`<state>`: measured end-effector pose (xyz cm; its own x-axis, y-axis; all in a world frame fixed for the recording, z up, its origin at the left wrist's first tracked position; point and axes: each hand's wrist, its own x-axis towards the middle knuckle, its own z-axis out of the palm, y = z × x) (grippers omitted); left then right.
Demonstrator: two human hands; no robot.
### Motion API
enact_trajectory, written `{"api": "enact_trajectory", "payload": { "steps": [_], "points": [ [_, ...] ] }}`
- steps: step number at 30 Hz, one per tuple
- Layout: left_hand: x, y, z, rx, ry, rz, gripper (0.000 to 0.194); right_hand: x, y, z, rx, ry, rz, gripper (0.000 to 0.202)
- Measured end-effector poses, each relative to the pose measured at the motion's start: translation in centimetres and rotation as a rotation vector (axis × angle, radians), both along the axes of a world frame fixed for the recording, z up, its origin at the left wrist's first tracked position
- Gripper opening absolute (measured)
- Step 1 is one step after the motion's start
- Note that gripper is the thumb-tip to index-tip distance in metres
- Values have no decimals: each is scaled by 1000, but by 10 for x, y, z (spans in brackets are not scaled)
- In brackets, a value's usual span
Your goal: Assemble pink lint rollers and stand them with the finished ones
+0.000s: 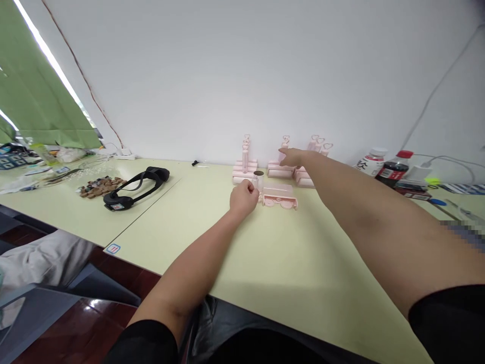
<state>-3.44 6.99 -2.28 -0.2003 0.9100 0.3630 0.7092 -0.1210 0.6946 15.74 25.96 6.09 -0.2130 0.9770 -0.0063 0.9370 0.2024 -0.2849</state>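
Note:
My left hand (244,198) is closed, its fingertips pinched together right beside a small upright cylinder (259,183) with a dark top. What those fingers hold, if anything, is hidden. An open pink case (279,192) with round openings lies flat just to the right of that cylinder. Farther back, my right hand (292,157) reaches to a slim pink tube (285,145) topped by a heart-shaped loop, and its fingers close on the tube. Behind my left hand, similar heart-topped tubes (245,161) stand by a pink case (242,178). More such tubes (321,143) stand partly behind my right forearm.
To the left lie a black strapped headset (127,194) and a pile of small brown pieces (101,186). A dark drink bottle (394,169) and a white-capped bottle (373,161) stand at the right. The white wall (227,76) rises directly behind the pink cases.

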Motion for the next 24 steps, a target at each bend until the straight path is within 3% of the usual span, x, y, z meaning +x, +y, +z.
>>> {"api": "enact_trajectory", "payload": {
  "steps": [6,10,14,17,21,24],
  "points": [
    [-6,3,-5,50,-23,6,10,-2,1,-4,79,-9,56,79],
    [-9,6,-7,107,-39,-8,10,-3,-1,6,195,-23,90,78],
    [-12,7,-7,121,-46,-35,8,-1,-16,24,448,16,154,64],
    [-13,5,-4,112,-65,-56,9,5,-44,39,622,125,205,54],
    [-7,0,5,107,-173,-114,15,17,-104,47,748,264,130,48],
    [5,-11,14,87,-337,-295,49,24,-155,35,763,340,132,44]
  ]
}}
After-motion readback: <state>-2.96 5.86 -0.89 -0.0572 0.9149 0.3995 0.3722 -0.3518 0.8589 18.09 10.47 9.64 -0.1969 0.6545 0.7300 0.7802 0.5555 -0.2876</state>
